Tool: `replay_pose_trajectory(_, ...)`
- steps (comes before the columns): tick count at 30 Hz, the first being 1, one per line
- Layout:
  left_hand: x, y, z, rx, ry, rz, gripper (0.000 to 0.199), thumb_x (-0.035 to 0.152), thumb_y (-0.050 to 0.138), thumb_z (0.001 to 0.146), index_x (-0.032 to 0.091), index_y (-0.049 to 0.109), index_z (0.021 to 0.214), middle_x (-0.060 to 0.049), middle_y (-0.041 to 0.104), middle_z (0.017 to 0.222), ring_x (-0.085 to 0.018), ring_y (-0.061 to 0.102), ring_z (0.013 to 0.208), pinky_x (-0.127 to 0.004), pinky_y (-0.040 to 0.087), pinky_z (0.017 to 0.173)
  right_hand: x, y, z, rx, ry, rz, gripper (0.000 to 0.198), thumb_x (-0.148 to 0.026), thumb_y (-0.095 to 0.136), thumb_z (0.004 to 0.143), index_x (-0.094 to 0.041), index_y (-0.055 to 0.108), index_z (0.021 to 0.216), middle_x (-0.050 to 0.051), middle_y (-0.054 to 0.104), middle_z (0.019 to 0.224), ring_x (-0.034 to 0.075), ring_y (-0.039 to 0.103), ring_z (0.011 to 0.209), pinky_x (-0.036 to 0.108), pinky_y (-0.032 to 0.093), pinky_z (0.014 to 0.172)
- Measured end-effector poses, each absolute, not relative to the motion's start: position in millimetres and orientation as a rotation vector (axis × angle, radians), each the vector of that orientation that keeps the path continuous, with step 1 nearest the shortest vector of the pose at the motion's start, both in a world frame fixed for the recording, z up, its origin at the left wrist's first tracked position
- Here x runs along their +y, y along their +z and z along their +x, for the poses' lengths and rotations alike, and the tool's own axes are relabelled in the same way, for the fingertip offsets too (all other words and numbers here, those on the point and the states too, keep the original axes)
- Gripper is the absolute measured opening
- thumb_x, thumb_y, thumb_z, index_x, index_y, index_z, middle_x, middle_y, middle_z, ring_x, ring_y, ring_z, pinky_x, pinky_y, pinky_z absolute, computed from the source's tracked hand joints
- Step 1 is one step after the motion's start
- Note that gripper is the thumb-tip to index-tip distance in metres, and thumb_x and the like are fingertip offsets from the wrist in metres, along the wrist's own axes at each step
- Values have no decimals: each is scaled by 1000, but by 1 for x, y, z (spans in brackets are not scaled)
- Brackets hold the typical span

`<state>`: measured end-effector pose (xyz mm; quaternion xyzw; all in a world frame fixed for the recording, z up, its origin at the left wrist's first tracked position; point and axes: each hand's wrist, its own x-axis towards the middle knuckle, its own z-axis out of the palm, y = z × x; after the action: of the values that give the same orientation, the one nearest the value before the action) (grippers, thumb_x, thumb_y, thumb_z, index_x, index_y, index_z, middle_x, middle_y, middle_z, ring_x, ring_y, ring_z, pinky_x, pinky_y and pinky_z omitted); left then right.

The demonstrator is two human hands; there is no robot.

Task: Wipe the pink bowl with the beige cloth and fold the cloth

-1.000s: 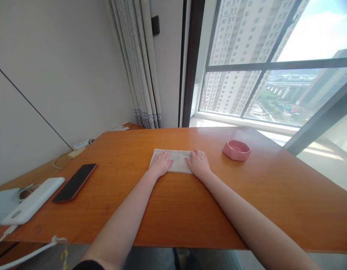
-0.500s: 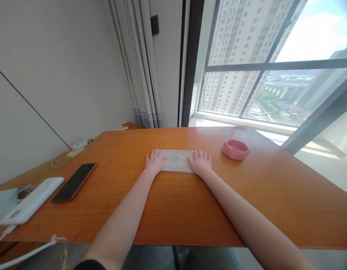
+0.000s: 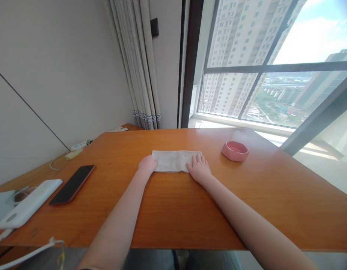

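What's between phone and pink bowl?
Head view, going from phone to bowl: left hand, then cloth, then right hand on the cloth's right end.

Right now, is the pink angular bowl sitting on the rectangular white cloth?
No, the pink angular bowl stands on the orange-brown wooden table, apart from the rectangular white cloth.

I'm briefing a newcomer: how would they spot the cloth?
On the wooden table, look between the phone and pink bowl. The cloth lies there, left hand at one end, right hand on the other. Unlike phone and bowl, it's pale fabric.
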<state>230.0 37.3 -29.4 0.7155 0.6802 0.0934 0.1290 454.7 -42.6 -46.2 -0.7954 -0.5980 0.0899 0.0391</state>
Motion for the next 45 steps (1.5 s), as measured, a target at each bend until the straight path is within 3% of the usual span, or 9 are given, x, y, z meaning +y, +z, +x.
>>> replay_pose_trajectory(7, 47, -21, 204, 2148, 272, 1990, 31, 29, 37, 90, 10, 50, 111, -22, 64, 109, -30, 63, 101, -37, 46, 79, -40, -50, 454, -2021, 276, -2270, 70, -54, 24, 92, -12, 21, 148, 13, 11, 156, 30, 10, 143, 47, 10, 113)
replay_pose_trajectory(18, 52, -16, 190, 2161, 331, 1910, 23, 25, 46, 80, 14, 58, 95, -19, 65, 105, -32, 62, 99, -37, 46, 75, -45, -47, 448, -2083, 308, -2267, 73, -56, 21, 91, -11, 16, 149, 9, 9, 157, 31, 9, 143, 50, 9, 114)
replay_pose_trajectory(21, 42, -9, 208, 2032, 719, 1970, 17, 23, 48, 79, 17, 57, 92, -13, 66, 98, -27, 62, 95, -35, 45, 76, -43, -50, 444, -2082, 272, -2249, 72, -55, 21, 92, -11, 17, 148, 9, 10, 156, 30, 10, 143, 50, 8, 114)
replay_pose_trajectory(25, 17, -9, 257, 1462, 1367, 2013, 17, 26, 50, 83, 18, 53, 98, -9, 63, 99, -18, 58, 91, -29, 44, 82, -40, -53, 437, -2071, 220, -2201, 71, -54, 22, 92, -10, 20, 148, 10, 14, 156, 31, 12, 142, 51, 7, 113)
replay_pose_trajectory(28, 0, -21, 298, 1289, 1299, 2089, 14, 25, 51, 83, 20, 54, 96, -5, 63, 93, -15, 58, 81, -26, 46, 76, -39, -54, 434, -2059, 202, -2165, 70, -53, 25, 91, -11, 23, 147, 11, 17, 155, 33, 14, 141, 52, 7, 113)
replay_pose_trajectory(32, -9, -38, 325, 1131, 983, 2339, 11, 14, 51, 79, 20, 57, 87, -5, 63, 88, -19, 57, 85, -32, 44, 81, -41, -52, 434, -2094, 236, -2130, 60, -40, 29, 91, -14, 30, 145, 11, 22, 154, 34, 14, 141, 52, 8, 112)
replay_pose_trajectory(37, -7, -44, 322, 1145, 974, 2363, 9, 15, 49, 80, 18, 57, 83, -6, 62, 85, -20, 56, 83, -32, 43, 78, -41, -46, 440, -2039, 309, -2043, 62, -36, 40, 86, -14, 32, 143, 11, 25, 153, 34, 18, 140, 51, 12, 112)
replay_pose_trajectory(42, -11, -41, 322, 1119, 907, 2392, 10, 20, 50, 81, 18, 58, 86, -6, 64, 85, -20, 57, 80, -32, 44, 76, -32, -40, 454, -1774, 488, -1906, 53, -17, 32, 82, -15, 42, 134, 10, 50, 137, 21, 44, 126, 36, 30, 106)
replay_pose_trajectory(45, -14, -33, 318, 1081, 871, 2420, 18, 30, 49, 85, 19, 60, 93, -7, 66, 88, -21, 59, 85, -33, 44, 81, -27, -40, 461, -1594, 476, -1885, 52, -19, 26, 87, -13, 39, 137, 11, 46, 141, 17, 40, 130, 31, 30, 106)
